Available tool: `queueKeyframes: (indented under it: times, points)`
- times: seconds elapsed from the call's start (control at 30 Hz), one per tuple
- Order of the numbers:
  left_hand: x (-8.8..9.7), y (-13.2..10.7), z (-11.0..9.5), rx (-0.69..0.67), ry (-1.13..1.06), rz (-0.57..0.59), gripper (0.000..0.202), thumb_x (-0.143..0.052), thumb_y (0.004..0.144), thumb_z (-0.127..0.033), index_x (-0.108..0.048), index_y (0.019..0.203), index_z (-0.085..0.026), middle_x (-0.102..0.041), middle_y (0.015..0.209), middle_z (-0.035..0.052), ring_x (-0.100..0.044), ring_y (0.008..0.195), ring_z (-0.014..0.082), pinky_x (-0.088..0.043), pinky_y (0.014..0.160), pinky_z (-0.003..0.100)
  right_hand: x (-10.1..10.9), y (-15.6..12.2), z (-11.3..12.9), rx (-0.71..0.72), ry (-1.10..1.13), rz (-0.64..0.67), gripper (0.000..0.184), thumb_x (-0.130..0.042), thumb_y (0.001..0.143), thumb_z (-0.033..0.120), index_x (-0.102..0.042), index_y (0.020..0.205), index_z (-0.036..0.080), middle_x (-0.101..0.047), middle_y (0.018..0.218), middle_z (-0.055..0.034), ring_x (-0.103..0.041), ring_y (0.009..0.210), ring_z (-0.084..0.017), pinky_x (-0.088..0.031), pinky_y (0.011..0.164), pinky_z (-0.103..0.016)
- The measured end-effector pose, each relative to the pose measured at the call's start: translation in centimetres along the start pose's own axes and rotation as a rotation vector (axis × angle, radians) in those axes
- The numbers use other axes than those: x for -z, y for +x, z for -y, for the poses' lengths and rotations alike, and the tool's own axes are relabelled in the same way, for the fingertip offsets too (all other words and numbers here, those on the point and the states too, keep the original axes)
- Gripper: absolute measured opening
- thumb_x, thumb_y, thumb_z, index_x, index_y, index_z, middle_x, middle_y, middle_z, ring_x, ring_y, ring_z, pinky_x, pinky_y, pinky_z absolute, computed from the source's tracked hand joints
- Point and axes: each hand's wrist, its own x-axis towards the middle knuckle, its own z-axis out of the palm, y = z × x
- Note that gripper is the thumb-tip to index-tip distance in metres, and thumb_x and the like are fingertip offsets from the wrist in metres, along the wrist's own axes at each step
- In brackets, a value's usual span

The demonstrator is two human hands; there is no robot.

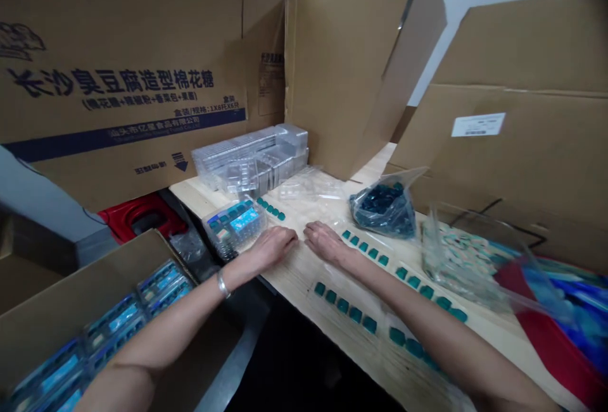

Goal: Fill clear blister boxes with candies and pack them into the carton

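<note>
Head view looks down on my left grip (272,249) and my right grip (325,242), both open and empty, lying palm down on the pale wooden bench (297,288) with their fingertips just apart. A metal bangle (223,283) circles my left wrist.

Just beside my left grip sits a clear plastic tray (232,228), its cells showing teal-and-blue pieces; I cannot tell whether every cell is filled. A short row of teal blocks (270,208) lies just above it, and more teal blocks (363,246) run in rows beside my right grip and across the bench toward the far right.

As things lie now, part of the work looks done. Filled trays (114,314) stand side by side in the open cardboard box (47,311) at my lower left, with more tucked along its far side. Plenty remains out. A plastic bag of dark teal pieces (382,209) sits full on the bench, and a stack of empty clear trays (249,159) waits against the back, with a loose clear tray (299,185) in front of it. Crumpled clear film (456,266) and a red-and-blue printed bag (555,311) lie at the right, below a large printed carton (118,83) and other cardboard standing behind.
</note>
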Motion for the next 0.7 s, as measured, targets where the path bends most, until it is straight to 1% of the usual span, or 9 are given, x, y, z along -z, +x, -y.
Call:
queueKeyframes:
  times: [0.07,0.13,0.2,0.23,0.27,0.33,0.43,0.57,0.7]
  points:
    - [0.7,-0.9,0.5,0.077,0.144,-0.168,0.026,-0.045,0.089,-0.028,-0.062,0.107,-0.017,-0.064,0.108,0.0129,-0.056,0.104,0.0245,-0.042,0.09,0.039,-0.2,-0.1,-0.1,-0.011,-0.015,0.022,0.022,-0.053,0.087,0.024,-0.061,0.102,0.01,-0.061,0.108,-0.0159,-0.054,0.105,-0.026,-0.043,0.091,-0.037]
    - [2.5,-1.3,2.2,0.256,0.304,-0.35,0.036,-0.047,0.088,-0.033,-0.056,0.12,-0.019,-0.053,0.128,0.015,-0.043,0.122,0.0307,-0.035,0.099,0.049,-0.3,-0.3,-0.3,-0.04,-0.013,-0.032,0.027,-0.054,0.087,0.026,-0.058,0.109,0.01,-0.057,0.116,-0.0169,-0.051,0.112,-0.026,-0.043,0.093,-0.037]
    - [4.9,-1.0,4.8,0.454,0.391,-0.428,0.042,-0.048,0.088,-0.039,-0.052,0.125,-0.021,-0.046,0.136,0.0156,-0.035,0.128,0.0358,-0.032,0.099,0.057,-0.2,-0.3,-0.4,-0.063,-0.004,-0.086,0.027,-0.051,0.089,0.023,-0.057,0.112,0.011,-0.055,0.121,-0.0169,-0.049,0.117,-0.026,-0.042,0.095,-0.037]
    - [6.1,-0.7,6.2,0.51,0.401,-0.415,0.043,-0.048,0.087,-0.04,-0.052,0.126,-0.021,-0.044,0.137,0.016,-0.032,0.129,0.0381,-0.032,0.097,0.06,0.0,-0.2,-0.4,-0.063,0.002,-0.101,0.027,-0.05,0.089,0.021,-0.057,0.112,0.01,-0.055,0.122,-0.0168,-0.049,0.117,-0.025,-0.042,0.096,-0.036]
    - [7.3,-0.3,7.7,0.523,0.388,-0.382,0.043,-0.05,0.087,-0.038,-0.053,0.126,-0.021,-0.043,0.138,0.0166,-0.033,0.129,0.0384,-0.033,0.096,0.06,0.1,0.0,-0.3,-0.054,0.008,-0.11,0.026,-0.049,0.089,0.02,-0.058,0.111,0.01,-0.055,0.121,-0.0168,-0.05,0.117,-0.025,-0.043,0.096,-0.036]
    - [9.0,0.7,10.4,0.417,0.31,-0.253,0.039,-0.052,0.085,-0.028,-0.056,0.122,-0.015,-0.048,0.133,0.0194,-0.04,0.125,0.0346,-0.036,0.097,0.053,0.4,0.3,0.2,-0.022,0.019,-0.131,0.024,-0.048,0.089,0.017,-0.06,0.109,0.01,-0.056,0.122,-0.0171,-0.05,0.117,-0.025,-0.042,0.097,-0.036]
    - [10.4,2.2,13.4,0.293,0.259,-0.135,0.028,-0.056,0.08,-0.017,-0.064,0.107,-0.013,-0.064,0.112,0.0145,-0.057,0.106,0.0255,-0.043,0.092,0.039,0.3,0.5,0.8,0.02,0.035,-0.183,0.023,-0.046,0.089,0.015,-0.062,0.105,0.011,-0.056,0.122,-0.0167,-0.052,0.116,-0.024,-0.042,0.099,-0.037]
    - [11.5,2.9,16.2,0.234,0.238,-0.104,0.022,-0.055,0.076,-0.014,-0.068,0.094,-0.016,-0.069,0.098,0.0109,-0.062,0.095,0.023,-0.046,0.086,0.032,-0.1,0.1,0.5,0.044,0.045,-0.216,0.023,-0.044,0.088,0.012,-0.066,0.094,0.013,-0.061,0.115,-0.0148,-0.056,0.11,-0.023,-0.046,0.094,-0.036]
    - [12.5,2.7,19.1,0.262,0.217,-0.103,0.021,-0.05,0.074,-0.009,-0.067,0.084,-0.017,-0.069,0.092,0.0112,-0.062,0.091,0.0228,-0.045,0.083,0.031,-0.2,-0.6,-0.3,0.032,0.043,-0.198,0.025,-0.042,0.089,0.011,-0.067,0.091,0.013,-0.061,0.115,-0.0147,-0.057,0.109,-0.024,-0.047,0.092,-0.036]
